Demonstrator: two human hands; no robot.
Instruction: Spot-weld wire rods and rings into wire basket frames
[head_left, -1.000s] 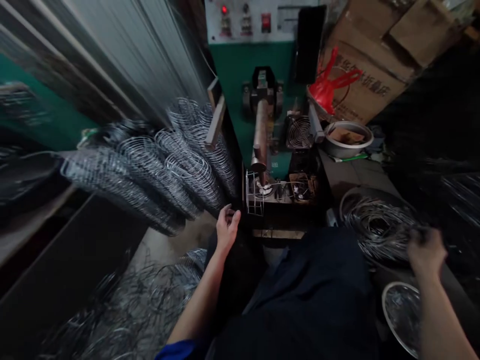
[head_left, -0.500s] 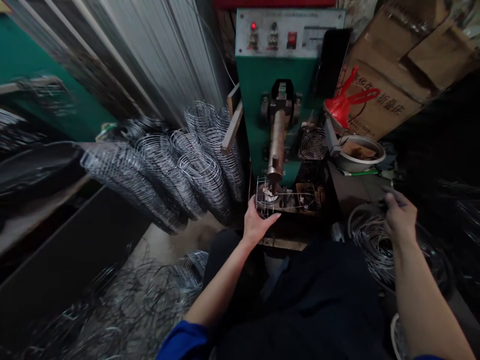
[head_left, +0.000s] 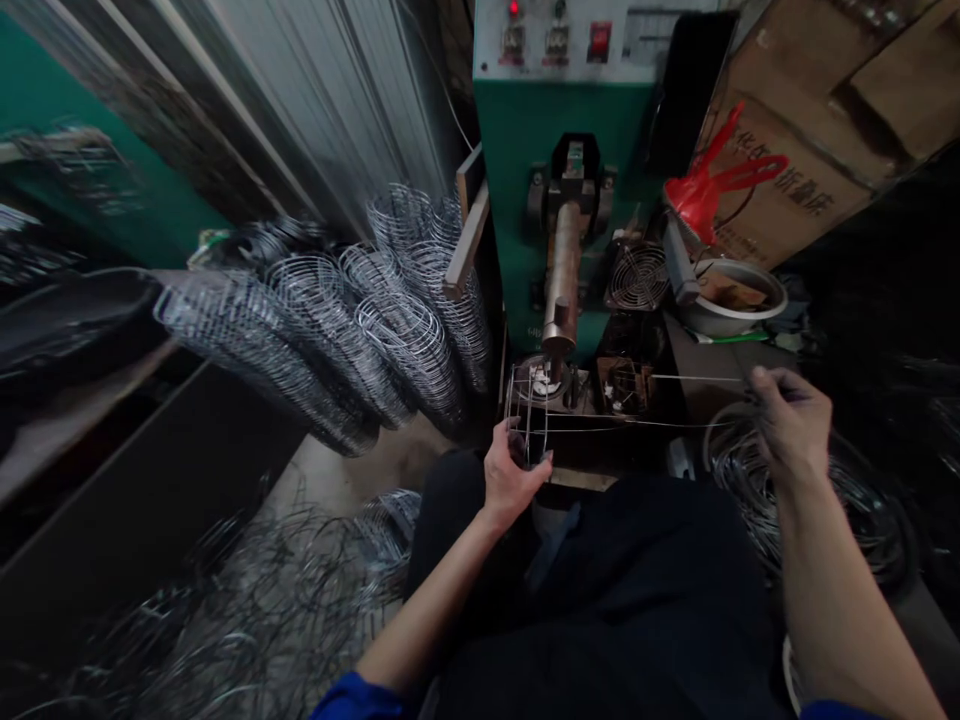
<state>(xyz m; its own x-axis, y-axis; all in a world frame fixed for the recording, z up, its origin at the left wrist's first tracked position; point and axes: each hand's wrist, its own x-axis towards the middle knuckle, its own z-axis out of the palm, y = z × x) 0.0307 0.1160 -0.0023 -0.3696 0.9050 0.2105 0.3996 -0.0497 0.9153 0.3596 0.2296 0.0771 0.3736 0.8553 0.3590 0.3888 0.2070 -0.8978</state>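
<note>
My left hand (head_left: 516,480) grips a small wire frame (head_left: 528,405) of thin bent rods, thumb and fingers curled around its lower end. The frame is just in front of the round lower electrode area of a green spot-welding machine (head_left: 510,130), below its metal upper arm (head_left: 562,280). Over on the right, my right hand (head_left: 796,420) pinches a thin straight wire (head_left: 694,378) that points left toward the machine. A second thin line of wire runs low between the two hands; whether it belongs to the same piece I cannot tell.
Tall stacks of wire rings (head_left: 409,335) stand left of the machine. A coil of wire hoops (head_left: 750,480) lies under my right hand. Scrap wire (head_left: 285,590) covers the floor at left. A grey bowl (head_left: 739,320), a red plastic item (head_left: 694,205) and cardboard boxes (head_left: 802,160) are at right.
My left hand has drawn the wire frame slightly down, away from the upper arm. The wire at my right hand now shows clearly, stretched toward the machine. The camera view has tipped down a little.
</note>
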